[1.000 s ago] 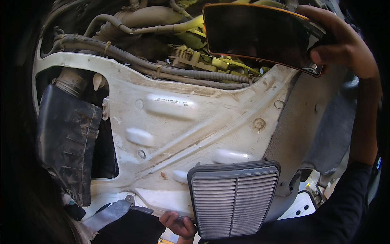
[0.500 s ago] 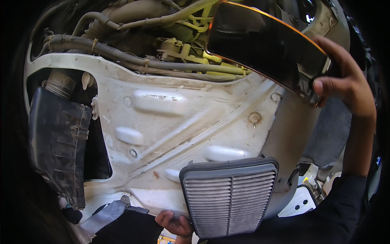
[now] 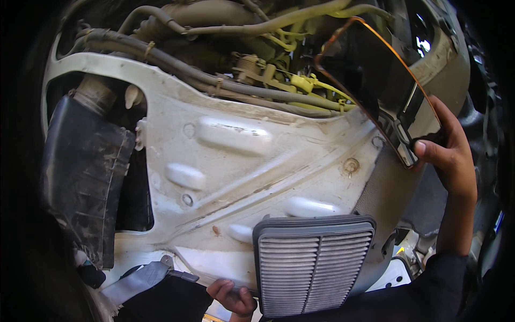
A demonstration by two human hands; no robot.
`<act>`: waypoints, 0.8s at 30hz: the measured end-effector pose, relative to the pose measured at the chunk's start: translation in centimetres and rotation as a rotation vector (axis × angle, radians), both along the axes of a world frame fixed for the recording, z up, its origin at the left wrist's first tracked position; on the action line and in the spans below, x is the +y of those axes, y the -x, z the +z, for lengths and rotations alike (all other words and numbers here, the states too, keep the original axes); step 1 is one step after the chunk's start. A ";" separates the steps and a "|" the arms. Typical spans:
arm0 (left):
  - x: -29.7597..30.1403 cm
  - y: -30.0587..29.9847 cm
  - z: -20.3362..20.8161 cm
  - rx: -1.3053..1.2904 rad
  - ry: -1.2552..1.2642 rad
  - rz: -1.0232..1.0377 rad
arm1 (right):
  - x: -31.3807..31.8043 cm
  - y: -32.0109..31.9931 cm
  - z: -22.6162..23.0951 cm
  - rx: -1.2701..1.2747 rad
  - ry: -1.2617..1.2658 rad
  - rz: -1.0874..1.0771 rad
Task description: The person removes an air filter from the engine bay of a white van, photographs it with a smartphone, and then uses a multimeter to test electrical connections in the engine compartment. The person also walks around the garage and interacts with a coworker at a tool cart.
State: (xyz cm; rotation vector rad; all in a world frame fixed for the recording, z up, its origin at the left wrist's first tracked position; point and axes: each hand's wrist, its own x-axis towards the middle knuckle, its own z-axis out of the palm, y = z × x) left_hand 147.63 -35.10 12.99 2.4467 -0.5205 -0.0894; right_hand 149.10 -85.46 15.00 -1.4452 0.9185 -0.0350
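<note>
In my right hand (image 3: pixel 449 153) is a dark, glossy smartphone (image 3: pixel 370 70) with an orange rim, held tilted at the upper right in front of the engine parts. My thumb lies over its lower corner. At the bottom, my left hand (image 3: pixel 232 298) is closed, its fingers curled at the lower edge of the dirty white metal panel (image 3: pixel 257 177); what it grips is hard to make out. Just right of that hand, a pleated air filter (image 3: pixel 315 268) with a grey frame stands upright against the panel. Its lower end runs to the picture's edge.
A black plastic air box (image 3: pixel 86 177) sits in an opening at the left. Corrugated hoses (image 3: pixel 214 80) and yellow-lit engine parts (image 3: pixel 300 80) line the top. A grey belt strap (image 3: pixel 137 282) lies at the lower left. Dark textured trim (image 3: pixel 394 172) borders the panel's right side.
My right hand has come down slightly, and the smartphone has swung to a steeper tilt, farther right. The whole view has shifted a little. My left hand and the air filter keep their places.
</note>
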 end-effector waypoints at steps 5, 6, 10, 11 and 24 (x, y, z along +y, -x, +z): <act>0.3 0.1 0.0 -0.008 -0.070 -0.013 | 0.0 0.8 -0.2 -0.034 -0.021 -0.025; 0.3 0.0 0.0 -0.009 -0.050 -0.019 | -0.1 0.8 -0.1 -0.021 -0.036 0.014; 0.4 0.3 -0.3 -0.008 -0.035 0.029 | 0.1 1.0 0.3 0.002 -0.103 0.092; 0.6 0.5 -0.4 -0.010 -0.048 0.028 | 0.2 1.2 0.4 0.001 -0.148 0.080; 5.0 -2.3 -1.2 -0.374 -0.282 -0.471 | -0.2 1.8 0.1 -0.109 -0.245 0.230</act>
